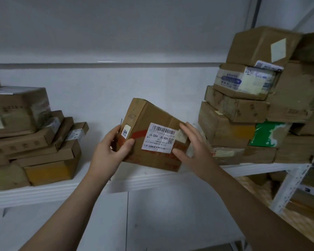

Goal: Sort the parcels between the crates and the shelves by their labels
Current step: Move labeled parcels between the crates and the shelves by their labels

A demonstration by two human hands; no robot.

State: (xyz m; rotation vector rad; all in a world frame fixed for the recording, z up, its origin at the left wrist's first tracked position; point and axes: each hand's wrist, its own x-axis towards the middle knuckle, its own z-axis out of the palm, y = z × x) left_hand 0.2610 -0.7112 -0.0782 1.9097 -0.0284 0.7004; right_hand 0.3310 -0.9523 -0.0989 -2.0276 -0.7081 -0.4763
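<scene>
A brown cardboard parcel [149, 124] is tilted over the middle of the white shelf [101, 185]. Its white label [159, 137] reads J6-S04, and a small sticker sits on its left side. My left hand [109, 151] grips the parcel's lower left corner, thumb on the front face. My right hand [190, 147] lies against the parcel's right edge with straight fingers over the top and the thumb below the label. Whether the parcel's bottom edge touches the shelf I cannot tell.
A stack of flat brown parcels [31, 138] fills the shelf's left end. A taller pile of boxes [257, 98], one with a green wrapper [268, 134], stands at the right. A perforated white upright [294, 182] and a lower shelf with more parcels [297, 205] are at the right.
</scene>
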